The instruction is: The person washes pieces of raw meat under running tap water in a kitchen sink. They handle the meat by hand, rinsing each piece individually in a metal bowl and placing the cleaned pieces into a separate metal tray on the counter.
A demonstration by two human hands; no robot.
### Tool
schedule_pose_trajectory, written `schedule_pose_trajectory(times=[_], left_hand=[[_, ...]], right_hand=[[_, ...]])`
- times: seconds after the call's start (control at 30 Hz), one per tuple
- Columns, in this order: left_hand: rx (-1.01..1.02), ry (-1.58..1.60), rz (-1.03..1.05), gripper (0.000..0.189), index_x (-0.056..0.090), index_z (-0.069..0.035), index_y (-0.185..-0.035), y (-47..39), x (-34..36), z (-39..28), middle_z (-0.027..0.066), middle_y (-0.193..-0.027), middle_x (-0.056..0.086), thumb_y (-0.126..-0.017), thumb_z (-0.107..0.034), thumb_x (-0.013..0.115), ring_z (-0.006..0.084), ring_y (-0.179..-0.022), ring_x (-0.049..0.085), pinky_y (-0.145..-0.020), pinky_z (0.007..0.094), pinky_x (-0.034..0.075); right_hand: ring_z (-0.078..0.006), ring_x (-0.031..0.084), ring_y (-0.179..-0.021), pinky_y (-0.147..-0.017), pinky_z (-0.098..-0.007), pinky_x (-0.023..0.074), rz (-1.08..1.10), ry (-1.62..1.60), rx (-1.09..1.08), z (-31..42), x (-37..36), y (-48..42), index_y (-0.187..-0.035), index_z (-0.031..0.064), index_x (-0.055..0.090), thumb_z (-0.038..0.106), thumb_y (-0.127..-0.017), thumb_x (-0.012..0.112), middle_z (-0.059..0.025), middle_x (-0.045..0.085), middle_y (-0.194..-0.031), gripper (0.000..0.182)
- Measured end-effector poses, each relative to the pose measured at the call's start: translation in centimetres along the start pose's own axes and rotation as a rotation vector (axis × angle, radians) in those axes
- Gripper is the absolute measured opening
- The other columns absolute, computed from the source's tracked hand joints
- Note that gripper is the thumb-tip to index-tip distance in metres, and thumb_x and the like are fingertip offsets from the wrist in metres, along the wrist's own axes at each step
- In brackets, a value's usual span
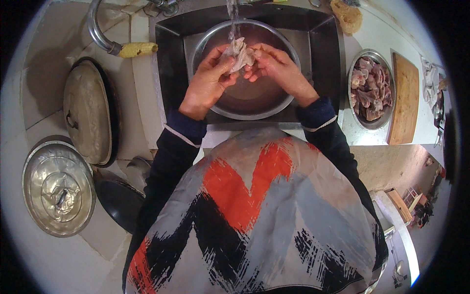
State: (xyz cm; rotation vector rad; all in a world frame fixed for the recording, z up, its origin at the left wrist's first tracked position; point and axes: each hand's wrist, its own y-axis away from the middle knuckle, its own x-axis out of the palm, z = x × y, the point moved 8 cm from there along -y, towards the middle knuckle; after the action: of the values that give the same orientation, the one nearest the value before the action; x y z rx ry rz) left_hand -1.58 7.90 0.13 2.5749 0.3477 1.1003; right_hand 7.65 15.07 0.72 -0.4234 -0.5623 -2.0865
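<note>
Under a stream of running water point(232, 18), my left hand point(211, 79) grips a pale piece of raw meat point(240, 55), perhaps poultry. My right hand point(277, 68) holds the other side of the same piece, with its fingertips pinched on it. Both hands are wet and are over a round metal basin point(249, 117), which sits inside a dark rectangular sink point(170, 73). Reddish, cloudy water lies in the basin. To the right, a metal bowl point(371, 126) on the counter holds many raw meat pieces point(371, 88).
A wooden cutting board point(404, 99) stands right of the bowl. A sponge-like scrubber point(347, 16) lies behind it. At left are a curved metal pipe point(97, 29) with a corn cob point(137, 49) at its end, a lidded pot point(88, 112), a metal lid point(58, 189) and a dark pan point(119, 200).
</note>
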Motion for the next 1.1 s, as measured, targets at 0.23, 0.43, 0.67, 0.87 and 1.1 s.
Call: schedule_pose_trajectory(times=[0.23,0.43,0.67,0.87,1.1], left_hand=[[0.071,-0.033,-0.189,0.019,0.050,-0.007,-0.102,0.5,-2.2,-0.8,0.0022,-0.091,0.058,-0.084,-0.011,0.055,0.0127,-0.072,0.058,-0.062,0.0229,0.044],[0.149,0.070,-0.183,0.017,0.051,-0.006,-0.104,0.9,-2.6,-1.8,0.0038,-0.090,0.059,-0.088,-0.013,0.047,0.0138,-0.078,0.056,-0.067,0.0255,0.043],[0.152,0.107,-0.102,0.018,0.048,-0.006,-0.107,0.3,-2.0,-1.4,0.0046,-0.099,0.057,-0.089,-0.010,0.045,0.0142,-0.084,0.055,-0.068,0.0263,0.043],[0.224,-0.116,-0.190,0.014,0.048,-0.006,-0.095,-0.1,-1.2,-1.7,0.0050,-0.094,0.056,-0.082,-0.003,0.052,0.0123,-0.077,0.055,-0.060,0.0235,0.044],[0.199,-0.565,-0.264,0.022,0.046,-0.008,-0.101,0.3,-1.3,-1.2,0.0027,-0.097,0.053,-0.081,-0.006,0.054,0.0103,-0.080,0.052,-0.064,0.0234,0.044]], right_hand=[[-0.0077,0.052,-0.051,-0.042,-0.0204,0.0390,-0.012,0.297,-0.092,0.6,2.8,-2.0,-0.080,0.0042,0.049,0.016,-0.087,0.051,-0.0038,0.056,-0.064,0.014],[-0.0138,0.057,-0.057,-0.049,-0.0222,0.0454,0.074,0.055,0.050,-0.8,3.1,-3.2,-0.085,0.0016,0.050,0.022,-0.092,0.043,-0.0070,0.057,-0.067,0.022],[-0.0162,0.060,-0.071,-0.064,-0.0250,0.0501,0.093,-0.057,0.058,-1.2,1.2,-2.2,-0.103,-0.0003,0.050,0.017,-0.091,0.043,-0.0089,0.059,-0.081,0.022],[-0.0121,0.058,-0.071,-0.065,-0.0243,0.0475,0.051,0.176,-0.082,0.0,0.4,-1.3,-0.101,0.0004,0.053,0.016,-0.086,0.053,-0.0066,0.060,-0.079,0.021],[-0.0076,0.053,-0.069,-0.061,-0.0224,0.0424,-0.046,0.523,-0.121,-0.7,-0.2,-2.5,-0.086,-0.0005,0.058,0.016,-0.079,0.062,-0.0038,0.059,-0.074,0.019]])
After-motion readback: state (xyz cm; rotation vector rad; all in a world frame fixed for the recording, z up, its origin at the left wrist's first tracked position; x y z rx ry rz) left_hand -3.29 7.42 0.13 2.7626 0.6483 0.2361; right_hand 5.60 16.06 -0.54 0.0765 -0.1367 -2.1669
